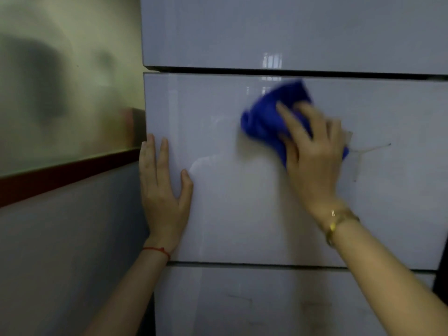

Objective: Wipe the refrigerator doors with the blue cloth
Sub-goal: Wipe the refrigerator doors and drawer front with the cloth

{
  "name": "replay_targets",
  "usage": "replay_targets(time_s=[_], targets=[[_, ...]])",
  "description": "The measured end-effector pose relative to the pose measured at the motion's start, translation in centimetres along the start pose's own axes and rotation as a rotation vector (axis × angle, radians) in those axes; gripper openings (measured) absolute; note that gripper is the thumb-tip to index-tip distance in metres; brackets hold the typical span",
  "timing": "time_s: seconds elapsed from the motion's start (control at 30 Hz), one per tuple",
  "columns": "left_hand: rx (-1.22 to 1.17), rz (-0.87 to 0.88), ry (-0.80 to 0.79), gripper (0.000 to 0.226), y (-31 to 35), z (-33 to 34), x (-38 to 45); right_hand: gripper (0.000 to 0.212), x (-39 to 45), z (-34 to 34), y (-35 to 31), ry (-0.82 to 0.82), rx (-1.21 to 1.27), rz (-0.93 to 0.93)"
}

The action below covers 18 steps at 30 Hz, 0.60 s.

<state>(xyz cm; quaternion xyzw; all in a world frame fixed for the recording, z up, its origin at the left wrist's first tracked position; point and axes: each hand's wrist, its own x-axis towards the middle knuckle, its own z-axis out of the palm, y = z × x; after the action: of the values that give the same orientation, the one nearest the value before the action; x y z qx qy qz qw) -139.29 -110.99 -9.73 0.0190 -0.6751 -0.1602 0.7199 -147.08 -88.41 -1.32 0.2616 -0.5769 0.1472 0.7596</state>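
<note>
A glossy pale grey refrigerator fills the view with three stacked door fronts: an upper door [291, 30], a middle door [230, 214] and a lower door [266, 301]. My right hand [312, 151] presses a crumpled blue cloth [264, 115] flat against the upper part of the middle door; the cloth is blurred. My left hand [160, 190] lies flat with fingers spread on the middle door's left edge. A thin dark scratch-like mark [371, 149] shows on the door right of the cloth.
To the left of the refrigerator stands a wall [68, 88], pale green above and grey below, split by a dark red band [60, 175]. Dark gaps separate the door fronts. Faint smudges mark the lower door.
</note>
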Motion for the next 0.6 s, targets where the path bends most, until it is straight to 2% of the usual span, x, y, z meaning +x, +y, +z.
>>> replay_targets(time_s=[0.07, 0.1, 0.17, 0.27, 0.33, 0.4, 0.53, 0.6], targets=[[-0.019, -0.012, -0.003, 0.055, 0.1, 0.0, 0.0, 0.033, 4.3, 1.5, -1.4, 0.008, -0.020, 0.074], [-0.032, -0.020, -0.007, 0.056, 0.1, 0.0, -0.1, 0.033, 4.5, 1.9, -2.5, -0.002, -0.008, 0.044], [-0.048, -0.024, -0.012, 0.056, -0.1, 0.0, -0.1, 0.035, 1.4, 1.7, -4.7, -0.031, 0.036, -0.109], [-0.024, -0.014, -0.008, 0.055, -0.2, 0.0, -0.1, 0.041, -6.3, -0.7, -5.0, -0.182, 0.087, -0.408], [-0.023, -0.011, -0.006, 0.054, -0.2, 0.0, -0.1, 0.045, -7.8, -2.0, -2.7, -0.218, 0.080, -0.473], [-0.026, -0.021, -0.013, 0.055, -0.1, 0.0, 0.0, 0.047, -5.8, -1.9, -0.5, -0.175, 0.038, -0.364], [-0.035, -0.037, -0.011, 0.056, 0.0, 0.0, -0.1, 0.034, 3.1, 1.1, -1.5, -0.050, 0.031, 0.035], [-0.039, -0.038, -0.010, 0.056, 0.0, 0.0, -0.1, 0.035, 4.8, 2.3, -3.9, -0.041, 0.037, 0.056]])
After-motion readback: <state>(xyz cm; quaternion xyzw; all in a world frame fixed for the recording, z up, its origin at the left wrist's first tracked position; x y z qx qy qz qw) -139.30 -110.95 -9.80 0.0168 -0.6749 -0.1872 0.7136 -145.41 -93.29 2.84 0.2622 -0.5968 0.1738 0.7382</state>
